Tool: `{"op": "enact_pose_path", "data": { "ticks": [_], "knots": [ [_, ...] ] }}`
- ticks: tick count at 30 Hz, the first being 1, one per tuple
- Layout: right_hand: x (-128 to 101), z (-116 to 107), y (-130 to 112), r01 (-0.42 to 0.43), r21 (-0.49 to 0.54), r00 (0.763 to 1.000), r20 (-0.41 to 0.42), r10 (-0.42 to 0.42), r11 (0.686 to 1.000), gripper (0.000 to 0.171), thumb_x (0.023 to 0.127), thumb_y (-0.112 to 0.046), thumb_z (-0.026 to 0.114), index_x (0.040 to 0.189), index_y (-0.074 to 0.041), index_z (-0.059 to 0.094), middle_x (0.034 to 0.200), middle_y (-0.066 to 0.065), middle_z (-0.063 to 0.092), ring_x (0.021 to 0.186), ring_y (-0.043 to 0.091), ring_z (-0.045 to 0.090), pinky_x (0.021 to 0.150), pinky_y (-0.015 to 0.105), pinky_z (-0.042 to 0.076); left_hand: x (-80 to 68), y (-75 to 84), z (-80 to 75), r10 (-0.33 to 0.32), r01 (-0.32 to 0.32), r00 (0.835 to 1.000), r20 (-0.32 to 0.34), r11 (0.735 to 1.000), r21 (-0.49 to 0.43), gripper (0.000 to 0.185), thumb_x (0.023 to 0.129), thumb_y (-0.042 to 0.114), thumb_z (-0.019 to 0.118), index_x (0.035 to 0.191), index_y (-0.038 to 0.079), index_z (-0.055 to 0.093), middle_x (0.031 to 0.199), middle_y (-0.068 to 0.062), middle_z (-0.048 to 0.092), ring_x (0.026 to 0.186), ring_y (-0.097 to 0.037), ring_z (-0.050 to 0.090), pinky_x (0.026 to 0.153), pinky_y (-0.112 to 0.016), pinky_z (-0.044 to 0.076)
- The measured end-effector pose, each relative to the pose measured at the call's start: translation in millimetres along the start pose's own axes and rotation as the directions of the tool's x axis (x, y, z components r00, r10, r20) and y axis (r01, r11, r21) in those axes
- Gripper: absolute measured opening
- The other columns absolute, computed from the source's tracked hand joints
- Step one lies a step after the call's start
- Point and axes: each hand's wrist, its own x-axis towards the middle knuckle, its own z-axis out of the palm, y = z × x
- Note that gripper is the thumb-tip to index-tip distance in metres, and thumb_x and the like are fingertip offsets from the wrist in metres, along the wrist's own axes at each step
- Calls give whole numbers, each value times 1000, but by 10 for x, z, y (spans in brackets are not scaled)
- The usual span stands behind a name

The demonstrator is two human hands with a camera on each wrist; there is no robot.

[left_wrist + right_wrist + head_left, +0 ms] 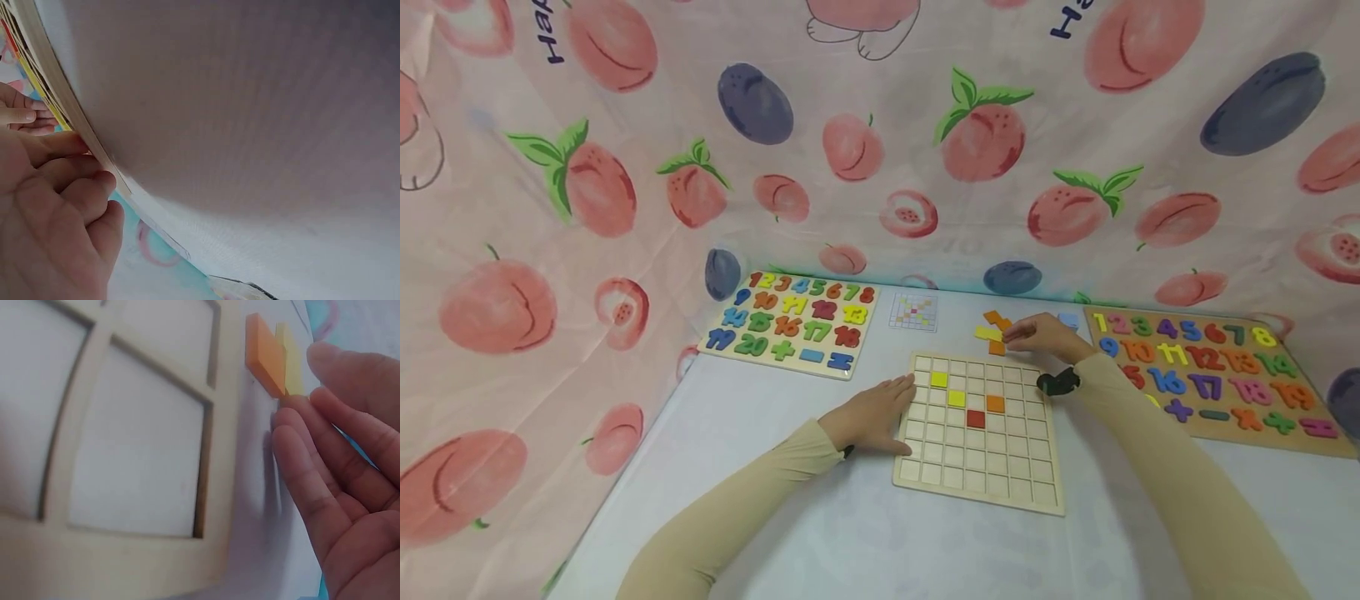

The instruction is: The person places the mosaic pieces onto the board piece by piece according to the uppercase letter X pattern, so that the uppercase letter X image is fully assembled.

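A wooden grid board (973, 495) lies on the white table, its raised slats framing square cells. In it sit two yellow tiles (957, 398), a red tile (976, 419) and an orange tile (996, 403). My left hand (874, 417) rests along the board's left edge, fingers extended and fingertips at the rim. Behind the board, my right hand (1039, 337) reaches over a small group of loose orange tiles (265, 353) and yellow tiles (289, 359). Its fingertips are right at a yellow tile in the right wrist view, with thumb and forefinger apart.
A number puzzle board (805, 367) stands at the back left, another number board (1213, 425) at the right beside my right forearm. A small pattern card (913, 312) lies behind the grid board. Light blue pieces (1067, 320) lie beyond my right hand. A fruit-print cloth (865, 225) hangs behind.
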Motion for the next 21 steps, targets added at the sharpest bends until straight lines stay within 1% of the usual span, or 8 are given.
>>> {"op": "enact_pose_path", "data": {
  "ticks": [3,6,11,13,16,21],
  "knots": [
    [30,10,13,6,1,1000,1,-6,1000,40,89,-17,64,122,4,59,124,22,61,117,37,55,102,50,43,-2,7,1,-5,5,1000,1,1000,-10,100,79,61,62,150,5,19,159,-9,14,147,-21,14,120,-31,17],
    [70,22,31,3,15,1000,-2,-3,1000,41,87,-15,66,122,4,59,123,22,61,113,34,59,101,48,44,-5,14,-4,-10,10,1000,1,1000,-16,100,79,60,63,150,5,19,159,-9,13,147,-20,14,120,-31,16],
    [98,30,31,1,8,1000,-11,-1,1000,40,83,-10,70,118,6,61,117,24,64,97,22,67,92,40,52,-1,14,-5,-12,12,1000,3,1000,-11,100,79,61,62,150,5,17,159,-9,12,147,-20,14,121,-31,16],
    [101,29,19,8,-10,1000,-13,-8,1000,39,82,-10,71,116,7,62,113,23,66,92,17,67,88,36,54,-1,13,-6,-12,12,1000,5,1000,-9,100,79,61,61,150,5,17,159,-9,12,147,-20,13,121,-31,16],
    [111,34,-6,-1,-29,1000,-13,1,1000,38,79,-11,74,112,5,65,107,21,69,87,13,67,84,32,55,-4,13,-10,-13,13,1000,9,1000,-14,100,79,61,62,150,5,17,159,-9,12,147,-20,13,120,-31,16],
    [124,38,-43,-5,-64,1000,-1,5,998,37,75,-11,77,106,5,67,100,19,70,83,11,65,82,32,55,-13,16,-15,-14,14,1000,12,1000,-21,101,79,61,62,150,5,17,159,-9,11,147,-20,13,120,-31,16]
  ]
}}
